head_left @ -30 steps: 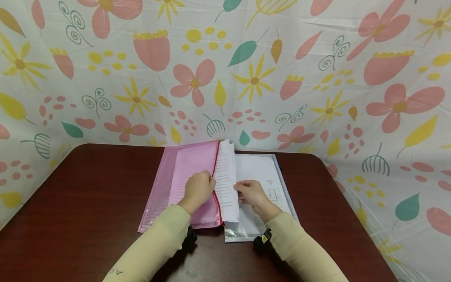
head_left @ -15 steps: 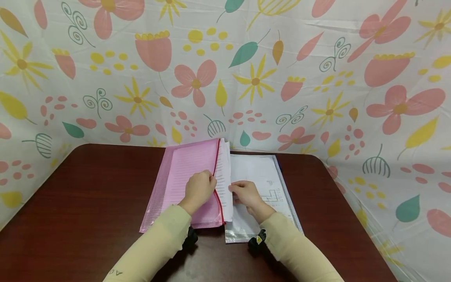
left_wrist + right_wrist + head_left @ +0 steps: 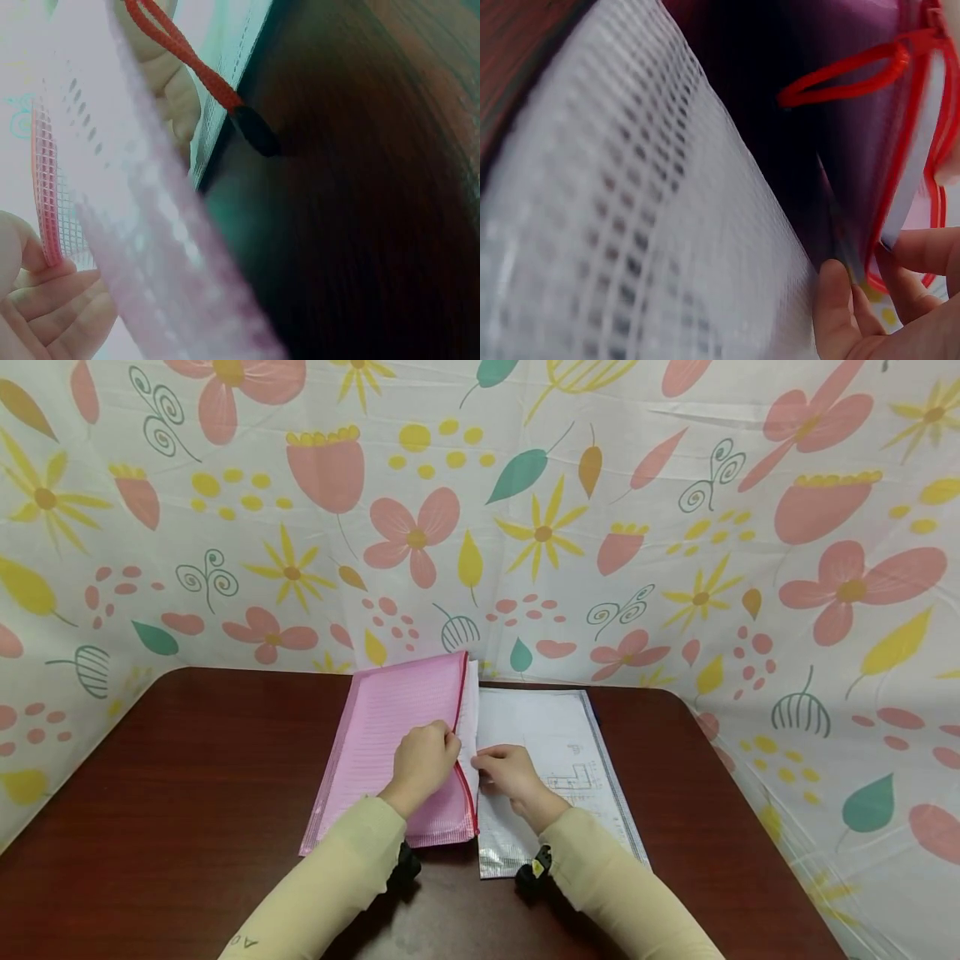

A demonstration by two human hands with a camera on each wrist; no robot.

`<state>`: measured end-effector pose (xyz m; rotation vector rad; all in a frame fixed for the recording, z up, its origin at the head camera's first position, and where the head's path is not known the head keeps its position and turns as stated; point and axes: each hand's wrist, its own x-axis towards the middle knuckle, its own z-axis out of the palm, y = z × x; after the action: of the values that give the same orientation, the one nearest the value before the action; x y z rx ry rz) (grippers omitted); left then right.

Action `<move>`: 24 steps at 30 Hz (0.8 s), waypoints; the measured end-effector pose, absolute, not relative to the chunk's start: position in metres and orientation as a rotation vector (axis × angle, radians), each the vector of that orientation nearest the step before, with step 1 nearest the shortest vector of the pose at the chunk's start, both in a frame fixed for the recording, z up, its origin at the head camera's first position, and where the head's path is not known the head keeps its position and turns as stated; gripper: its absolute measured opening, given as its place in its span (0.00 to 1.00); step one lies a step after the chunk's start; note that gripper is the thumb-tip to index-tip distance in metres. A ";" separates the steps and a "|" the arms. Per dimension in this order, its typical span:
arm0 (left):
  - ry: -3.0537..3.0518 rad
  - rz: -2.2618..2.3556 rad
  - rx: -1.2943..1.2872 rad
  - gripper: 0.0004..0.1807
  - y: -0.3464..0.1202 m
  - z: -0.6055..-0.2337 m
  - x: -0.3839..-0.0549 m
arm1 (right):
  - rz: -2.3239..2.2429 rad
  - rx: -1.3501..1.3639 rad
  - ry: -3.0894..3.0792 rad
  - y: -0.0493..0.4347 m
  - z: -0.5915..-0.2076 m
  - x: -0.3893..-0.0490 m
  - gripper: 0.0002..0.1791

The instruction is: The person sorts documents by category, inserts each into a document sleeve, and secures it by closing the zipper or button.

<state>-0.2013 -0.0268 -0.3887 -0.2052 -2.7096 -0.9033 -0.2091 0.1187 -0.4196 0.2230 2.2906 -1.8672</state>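
Note:
A pink mesh zipper pouch [image 3: 390, 710] with a red zipper edge lies at the middle of the table, its opening facing right. My left hand [image 3: 422, 767] pinches the upper lip of that opening, and the left wrist view shows the fingers [image 3: 56, 307] on the mesh edge. A stack of printed papers [image 3: 471, 702] sits mostly inside the pouch, with a narrow white strip sticking out. My right hand [image 3: 517, 781] holds this outer edge between thumb and fingers. In the right wrist view the papers [image 3: 919, 150] stand between the two red zipper edges.
A clear mesh pouch [image 3: 540, 718] with a drawing sheet lies under the right hand, beside the pink pouch. A red zipper cord [image 3: 199, 67] with a black tip dangles at the near corner. A flower-print cloth [image 3: 480, 527] hangs behind the brown table [image 3: 187, 777].
My right hand has moved left, sliding the papers deeper into the pink pouch, so less of them shows. More of the clear pouch is uncovered. The left hand stays in place.

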 end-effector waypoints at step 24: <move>-2.739 -0.909 -0.231 0.11 -0.023 -0.389 -0.197 | -1.763 0.238 2.342 0.109 -0.416 -0.217 0.14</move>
<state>-0.1967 -0.0229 -0.3888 -0.2306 -2.7389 -0.9092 -0.2173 0.1088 -0.4157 0.2381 2.3417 -1.7634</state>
